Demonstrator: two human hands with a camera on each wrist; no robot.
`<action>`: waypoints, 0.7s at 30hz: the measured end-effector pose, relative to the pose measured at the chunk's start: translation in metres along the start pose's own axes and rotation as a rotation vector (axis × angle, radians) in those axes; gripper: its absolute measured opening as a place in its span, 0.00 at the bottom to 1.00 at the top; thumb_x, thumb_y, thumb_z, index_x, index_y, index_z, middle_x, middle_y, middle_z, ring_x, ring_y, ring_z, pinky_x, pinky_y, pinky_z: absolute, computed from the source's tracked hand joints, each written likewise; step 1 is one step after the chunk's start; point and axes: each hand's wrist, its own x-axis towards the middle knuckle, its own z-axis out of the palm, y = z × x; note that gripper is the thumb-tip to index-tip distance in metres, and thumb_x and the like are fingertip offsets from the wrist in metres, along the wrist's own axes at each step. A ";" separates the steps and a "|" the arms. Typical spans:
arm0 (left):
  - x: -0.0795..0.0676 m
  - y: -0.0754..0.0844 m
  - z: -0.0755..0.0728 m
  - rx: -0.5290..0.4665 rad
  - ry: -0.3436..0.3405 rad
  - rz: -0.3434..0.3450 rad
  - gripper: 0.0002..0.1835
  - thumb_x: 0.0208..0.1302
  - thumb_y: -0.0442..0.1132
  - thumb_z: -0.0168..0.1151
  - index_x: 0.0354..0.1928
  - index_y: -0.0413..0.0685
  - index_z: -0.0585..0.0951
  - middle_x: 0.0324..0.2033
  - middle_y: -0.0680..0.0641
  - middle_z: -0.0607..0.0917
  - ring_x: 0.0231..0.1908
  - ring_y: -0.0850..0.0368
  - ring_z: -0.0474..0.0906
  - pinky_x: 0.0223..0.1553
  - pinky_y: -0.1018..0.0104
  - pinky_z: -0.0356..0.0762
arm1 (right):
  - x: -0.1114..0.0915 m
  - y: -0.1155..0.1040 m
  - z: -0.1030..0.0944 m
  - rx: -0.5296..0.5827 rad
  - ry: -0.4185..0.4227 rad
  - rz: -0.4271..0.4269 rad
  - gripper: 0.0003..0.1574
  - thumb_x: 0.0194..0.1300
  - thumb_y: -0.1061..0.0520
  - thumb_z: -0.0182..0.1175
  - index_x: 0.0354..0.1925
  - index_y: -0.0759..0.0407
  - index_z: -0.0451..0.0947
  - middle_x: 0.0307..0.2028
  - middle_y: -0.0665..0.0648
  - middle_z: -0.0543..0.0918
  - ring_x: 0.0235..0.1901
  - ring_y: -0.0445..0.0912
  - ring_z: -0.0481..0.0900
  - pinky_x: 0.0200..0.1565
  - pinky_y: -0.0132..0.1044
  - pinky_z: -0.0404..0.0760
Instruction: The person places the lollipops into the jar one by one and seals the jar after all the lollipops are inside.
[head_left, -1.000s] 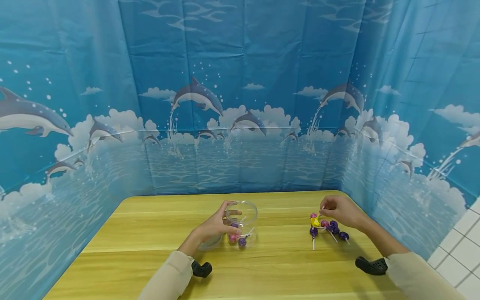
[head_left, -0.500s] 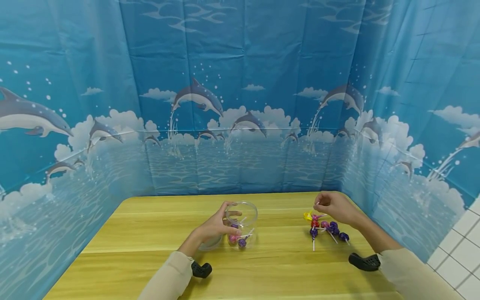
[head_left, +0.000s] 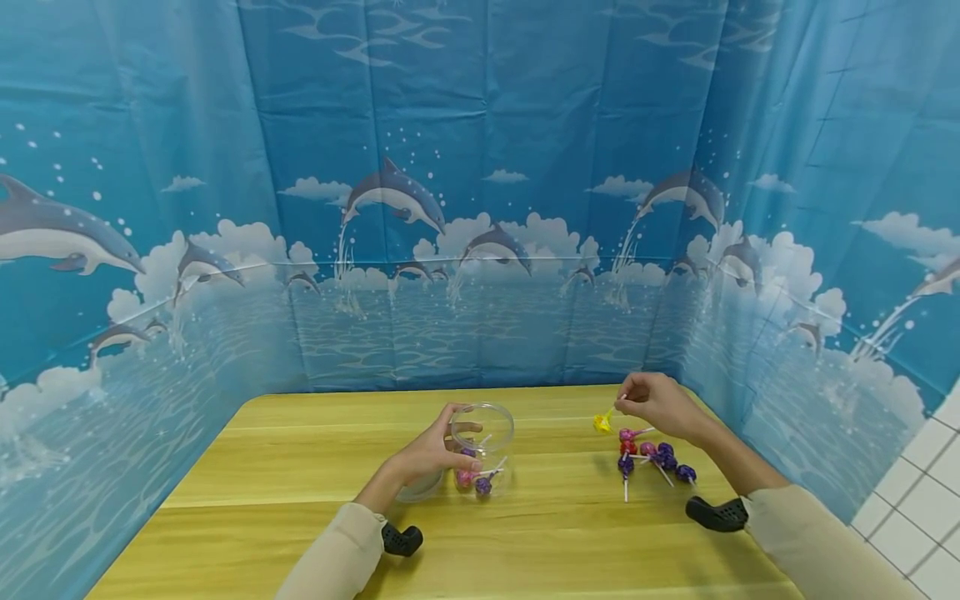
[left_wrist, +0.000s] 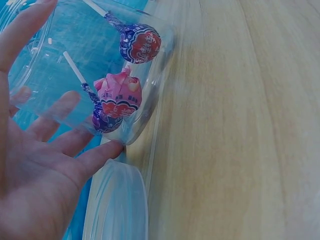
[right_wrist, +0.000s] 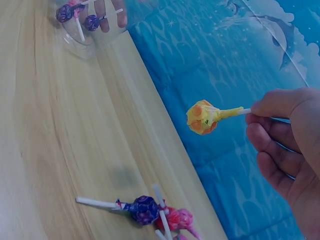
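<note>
A yellow lollipop [head_left: 602, 422] hangs above the surface [head_left: 555, 533], between the jar and the loose sweets but nearer the latter; its wrapper bears orange patches, with a tiny dark mark too small to make out. The right hand [head_left: 658, 405] holds it by the white stick, thumb and fingers pinching near the end, wrapped head pointing away from the hand. Just below lie the loose lollipops, in pink, red and purple wrappers, sticks crossing at various angles; any print on them is too small to read. Farther left, the left hand [head_left: 427, 452] grips a clear jar [head_left: 483, 405], mouth up, thumb on one side and the other fingers spread around the wall. Inside sit a pink lollipop [left_wrist: 120, 95], an upper purple lollipop [left_wrist: 142, 44] and a lower purple lollipop [left_wrist: 106, 120]. The pink wrapper carries a red label with pale lettering and a line of small dark print above; the upper purple one has a red label with pale characters. None can be read with confidence. A clear round lid [left_wrist: 120, 200] lies just beside the jar. Behind hangs a blue dolphin-print curtain [head_left: 480, 325], with white tiles [head_left: 918, 521] at the right.
</note>
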 end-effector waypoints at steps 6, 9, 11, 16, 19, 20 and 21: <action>-0.001 0.002 0.001 -0.014 -0.002 -0.003 0.43 0.68 0.33 0.69 0.77 0.58 0.55 0.73 0.32 0.64 0.55 0.42 0.80 0.53 0.53 0.80 | 0.005 -0.009 0.002 -0.007 0.000 -0.004 0.07 0.75 0.57 0.63 0.42 0.61 0.80 0.37 0.53 0.86 0.39 0.48 0.85 0.44 0.49 0.83; -0.002 0.003 0.001 -0.014 -0.007 -0.004 0.44 0.69 0.33 0.69 0.78 0.58 0.54 0.73 0.32 0.64 0.55 0.42 0.80 0.53 0.53 0.80 | 0.010 -0.012 0.004 -0.014 0.001 -0.017 0.07 0.75 0.57 0.64 0.41 0.61 0.80 0.37 0.53 0.87 0.39 0.48 0.85 0.44 0.48 0.84; -0.002 0.003 0.001 -0.016 -0.011 -0.002 0.44 0.69 0.33 0.69 0.78 0.58 0.54 0.73 0.32 0.64 0.54 0.42 0.80 0.52 0.53 0.81 | 0.013 -0.015 0.006 -0.020 0.002 -0.029 0.07 0.75 0.57 0.64 0.41 0.61 0.80 0.36 0.53 0.87 0.38 0.48 0.85 0.43 0.47 0.83; -0.001 0.002 0.001 -0.017 -0.009 -0.001 0.44 0.68 0.33 0.69 0.78 0.57 0.54 0.73 0.31 0.64 0.53 0.42 0.80 0.52 0.53 0.81 | 0.021 -0.024 0.010 -0.029 0.008 -0.061 0.05 0.74 0.59 0.64 0.40 0.61 0.80 0.36 0.52 0.87 0.37 0.47 0.86 0.42 0.45 0.83; -0.001 0.000 0.001 -0.019 -0.009 -0.004 0.43 0.69 0.33 0.69 0.77 0.57 0.54 0.73 0.31 0.64 0.54 0.41 0.79 0.52 0.53 0.81 | 0.026 -0.029 0.013 -0.023 0.006 -0.083 0.04 0.74 0.60 0.64 0.40 0.60 0.80 0.36 0.52 0.87 0.37 0.47 0.86 0.42 0.45 0.83; 0.000 0.000 0.001 -0.020 -0.008 -0.005 0.43 0.69 0.33 0.69 0.77 0.58 0.54 0.73 0.31 0.64 0.54 0.41 0.79 0.52 0.53 0.81 | 0.028 -0.030 0.014 -0.018 0.002 -0.092 0.04 0.74 0.60 0.64 0.40 0.60 0.80 0.36 0.52 0.87 0.37 0.47 0.86 0.42 0.45 0.83; 0.000 0.000 0.001 -0.023 -0.007 -0.007 0.43 0.69 0.33 0.69 0.77 0.58 0.54 0.73 0.31 0.64 0.54 0.41 0.79 0.52 0.53 0.81 | 0.030 -0.032 0.015 -0.013 0.000 -0.097 0.04 0.74 0.60 0.64 0.40 0.60 0.80 0.36 0.52 0.87 0.37 0.47 0.86 0.42 0.46 0.83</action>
